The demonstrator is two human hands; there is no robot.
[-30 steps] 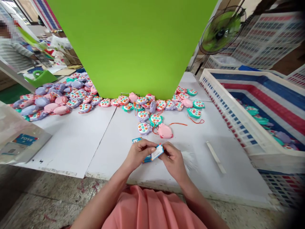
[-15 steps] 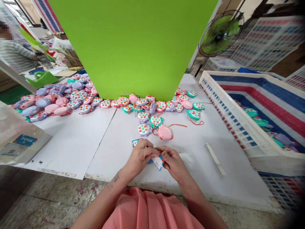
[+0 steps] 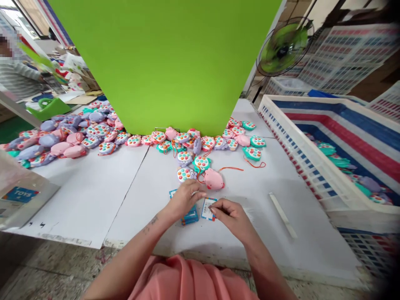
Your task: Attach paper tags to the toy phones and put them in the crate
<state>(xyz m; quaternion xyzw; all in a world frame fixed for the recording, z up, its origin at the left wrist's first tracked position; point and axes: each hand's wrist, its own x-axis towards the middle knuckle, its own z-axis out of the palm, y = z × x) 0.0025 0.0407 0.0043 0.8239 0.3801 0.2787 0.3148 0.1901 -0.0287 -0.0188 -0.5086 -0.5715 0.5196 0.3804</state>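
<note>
My right hand (image 3: 229,215) pinches a small white and blue card (image 3: 208,208) by its right edge, just above the white table (image 3: 93,196). My left hand (image 3: 184,197) rests with curled fingers on a stack of blue cards (image 3: 189,216) beside it; what it grips I cannot make out. Just beyond my hands lie a pink toy (image 3: 213,179) with an orange string, a purple toy (image 3: 185,174) and a teal toy (image 3: 201,163) with coloured buttons.
A heap of pink, purple and teal toys (image 3: 78,135) runs across the table's far side under a big green panel (image 3: 168,62). A white crate (image 3: 315,175) with toys stands right, a white strip (image 3: 282,209) near it, clear bags (image 3: 18,196) left, a fan (image 3: 283,46) behind.
The card has come down from between both hands to the table. My left hand has let it go and moved onto the blue stack; my right hand keeps hold of it.
</note>
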